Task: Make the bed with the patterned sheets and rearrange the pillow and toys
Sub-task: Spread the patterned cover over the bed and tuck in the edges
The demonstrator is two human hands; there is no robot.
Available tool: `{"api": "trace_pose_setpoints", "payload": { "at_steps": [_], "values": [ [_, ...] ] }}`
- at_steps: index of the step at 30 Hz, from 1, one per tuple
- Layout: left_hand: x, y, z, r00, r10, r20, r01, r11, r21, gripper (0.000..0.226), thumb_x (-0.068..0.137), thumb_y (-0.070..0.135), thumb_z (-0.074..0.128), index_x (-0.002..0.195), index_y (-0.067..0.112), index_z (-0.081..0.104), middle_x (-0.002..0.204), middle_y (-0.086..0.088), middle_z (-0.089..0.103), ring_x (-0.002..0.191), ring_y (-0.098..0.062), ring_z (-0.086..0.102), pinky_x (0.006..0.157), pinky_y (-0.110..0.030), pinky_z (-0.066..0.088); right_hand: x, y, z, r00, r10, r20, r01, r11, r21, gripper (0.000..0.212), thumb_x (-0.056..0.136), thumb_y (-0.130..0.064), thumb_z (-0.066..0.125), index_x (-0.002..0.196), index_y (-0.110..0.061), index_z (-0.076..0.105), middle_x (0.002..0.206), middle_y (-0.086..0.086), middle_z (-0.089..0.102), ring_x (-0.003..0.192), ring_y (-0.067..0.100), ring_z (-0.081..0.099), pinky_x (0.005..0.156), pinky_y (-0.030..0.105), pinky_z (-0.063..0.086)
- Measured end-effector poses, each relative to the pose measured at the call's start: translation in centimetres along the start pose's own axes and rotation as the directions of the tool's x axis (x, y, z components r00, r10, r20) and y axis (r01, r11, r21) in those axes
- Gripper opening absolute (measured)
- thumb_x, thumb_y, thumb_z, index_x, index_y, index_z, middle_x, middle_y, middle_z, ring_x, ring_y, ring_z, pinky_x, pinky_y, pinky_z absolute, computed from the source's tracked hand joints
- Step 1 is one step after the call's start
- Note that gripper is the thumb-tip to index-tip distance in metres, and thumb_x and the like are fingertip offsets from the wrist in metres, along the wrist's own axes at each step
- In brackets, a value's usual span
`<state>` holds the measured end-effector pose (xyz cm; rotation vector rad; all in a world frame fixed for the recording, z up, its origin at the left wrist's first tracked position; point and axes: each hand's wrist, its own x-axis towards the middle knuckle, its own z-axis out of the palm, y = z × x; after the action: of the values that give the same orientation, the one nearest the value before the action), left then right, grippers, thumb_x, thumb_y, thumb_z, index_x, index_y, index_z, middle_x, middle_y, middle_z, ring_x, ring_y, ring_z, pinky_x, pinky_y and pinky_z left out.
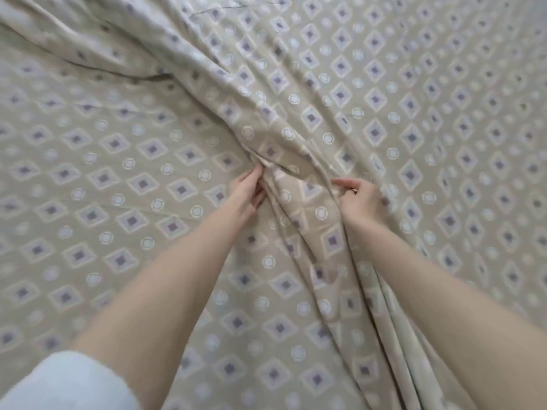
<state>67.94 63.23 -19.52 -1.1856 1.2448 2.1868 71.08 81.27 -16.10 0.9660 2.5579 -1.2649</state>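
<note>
Patterned sheet (384, 93): bunched ridge, centre. Left hand (250, 192) and right hand (359, 199) each pinched it; uneven pull risked dragging fresh creases leftward.

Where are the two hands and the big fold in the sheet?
left hand (247, 193): head view, back of hand.
right hand (359, 199): head view, back of hand.
fold (296, 184): head view, ridge between the hands.
</note>
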Motion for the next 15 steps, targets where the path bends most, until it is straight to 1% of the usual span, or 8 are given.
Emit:
{"api": "trace_pose_setpoints", "payload": {
  "at_steps": [2, 4, 6, 8, 9, 12, 13, 15],
  "values": [
    [-1.2, 0.9, -1.4, 1.0, 0.022, -0.013, -0.022, 1.0, 0.018, 0.037, 0.085, 0.021, 0.07, 0.119, 0.007, 0.062, 0.103, -0.005, 0.068, 0.078, -0.01, 0.066, 0.059, -0.021, 0.055, -0.3, -0.5, -0.2, 1.0, 0.01, 0.007, -0.01, 1.0, 0.005, 0.05, 0.088, 0.009, 0.033, 0.105, -0.014, 0.073, 0.112, 0.004, 0.068, 0.097, 0.016, 0.06, 0.084, 0.02, 0.044],
    [-2.7, 1.9, -3.2, 0.999, 0.032, 0.009, -0.032, 0.998, 0.061, 0.036, 0.082, 0.019, 0.072, 0.115, 0.005, 0.064, 0.098, -0.005, 0.07, 0.078, -0.011, 0.068, 0.061, -0.021, 0.056, -1.0, -1.0, -0.4, 1.0, 0.02, 0.015, -0.02, 1.0, 0.005, 0.05, 0.087, 0.01, 0.033, 0.107, -0.014, 0.073, 0.116, 0.003, 0.067, 0.106, 0.015, 0.059, 0.087, 0.018, 0.042],
    [-4.5, 3.0, -5.0, 0.998, 0.051, 0.033, -0.056, 0.987, 0.151, 0.033, 0.08, 0.017, 0.074, 0.109, 0.002, 0.066, 0.088, -0.002, 0.073, 0.076, -0.008, 0.07, 0.063, -0.018, 0.056, -1.9, -1.3, -0.3, 0.999, 0.031, 0.038, -0.031, 1.0, -0.001, 0.051, 0.087, 0.01, 0.034, 0.109, -0.016, 0.072, 0.119, 0.002, 0.065, 0.108, 0.016, 0.058, 0.088, 0.022, 0.044],
    [-6.6, 4.0, -6.5, 0.996, 0.063, 0.066, -0.077, 0.967, 0.242, 0.028, 0.08, 0.016, 0.074, 0.102, 0.001, 0.068, 0.085, -0.005, 0.072, 0.072, -0.008, 0.07, 0.063, -0.016, 0.055, -3.4, -1.9, -0.4, 0.996, 0.028, 0.087, -0.026, 0.999, -0.029, 0.05, 0.087, 0.009, 0.036, 0.113, -0.019, 0.069, 0.123, 0.002, 0.063, 0.103, 0.018, 0.059, 0.083, 0.026, 0.046],
    [-7.7, 4.6, -7.1, 0.994, 0.073, 0.08, -0.093, 0.952, 0.29, 0.027, 0.079, 0.018, 0.075, 0.099, 0.001, 0.069, 0.085, -0.007, 0.07, 0.071, -0.008, 0.069, 0.064, -0.017, 0.056, -4.2, -2.3, -0.6, 0.993, 0.018, 0.117, -0.011, 0.998, -0.057, 0.05, 0.087, 0.008, 0.038, 0.117, -0.02, 0.066, 0.125, 0.002, 0.062, 0.103, 0.019, 0.059, 0.083, 0.028, 0.047],
    [-10.6, 6.5, -8.8, 0.985, 0.104, 0.141, -0.155, 0.888, 0.432, 0.028, 0.078, 0.021, 0.076, 0.095, 0.0, 0.069, 0.081, -0.005, 0.064, 0.072, -0.009, 0.064, 0.072, -0.02, 0.057, -6.8, -3.3, -1.3, 0.961, -0.022, 0.275, 0.073, 0.981, -0.178, 0.057, 0.086, 0.008, 0.039, 0.135, -0.016, 0.052, 0.139, 0.005, 0.051, 0.126, 0.022, 0.048, 0.1, 0.031, 0.039],
    [-11.6, 7.3, -9.4, 0.983, 0.112, 0.143, -0.165, 0.877, 0.451, 0.025, 0.079, 0.021, 0.075, 0.092, 0.001, 0.067, 0.081, -0.004, 0.062, 0.073, -0.011, 0.062, 0.075, -0.022, 0.057, -7.8, -3.8, -1.6, 0.938, -0.029, 0.346, 0.106, 0.973, -0.207, 0.058, 0.085, 0.008, 0.04, 0.139, -0.013, 0.047, 0.142, 0.006, 0.046, 0.129, 0.023, 0.044, 0.101, 0.03, 0.037],
    [-13.3, 8.7, -10.6, 0.986, 0.143, 0.089, -0.168, 0.864, 0.475, 0.019, 0.083, 0.019, 0.072, 0.087, 0.006, 0.06, 0.084, -0.006, 0.06, 0.075, -0.014, 0.06, 0.079, -0.026, 0.056, -9.8, -4.9, -2.0, 0.891, -0.04, 0.451, 0.168, 0.954, -0.247, 0.055, 0.085, 0.007, 0.043, 0.137, -0.007, 0.047, 0.142, 0.009, 0.043, 0.13, 0.025, 0.041, 0.103, 0.031, 0.035]
  ]
}}
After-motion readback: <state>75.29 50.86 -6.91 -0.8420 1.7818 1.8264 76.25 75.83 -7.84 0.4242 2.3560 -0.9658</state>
